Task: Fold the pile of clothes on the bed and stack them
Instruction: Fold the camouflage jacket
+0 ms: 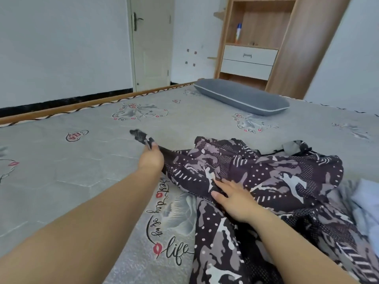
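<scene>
A dark purple garment point(266, 177) with grey patches and white dots lies crumpled across the right half of the bed point(82, 160). My left hand point(151, 158) grips one narrow end of it, pulled out to the left, with the tip of the cloth sticking out beyond my fingers. My right hand point(233, 198) lies flat on the middle of the garment, fingers straight and pressing it to the sheet. Pale blue clothing point(363, 203) lies at the right edge, partly under the dark garment.
A long grey pillow point(242, 97) lies at the far side of the bed. The bed's wooden edge point(61, 110) runs along the left. Behind stand a door point(151, 42) and a wooden wardrobe point(266, 44) with white drawers.
</scene>
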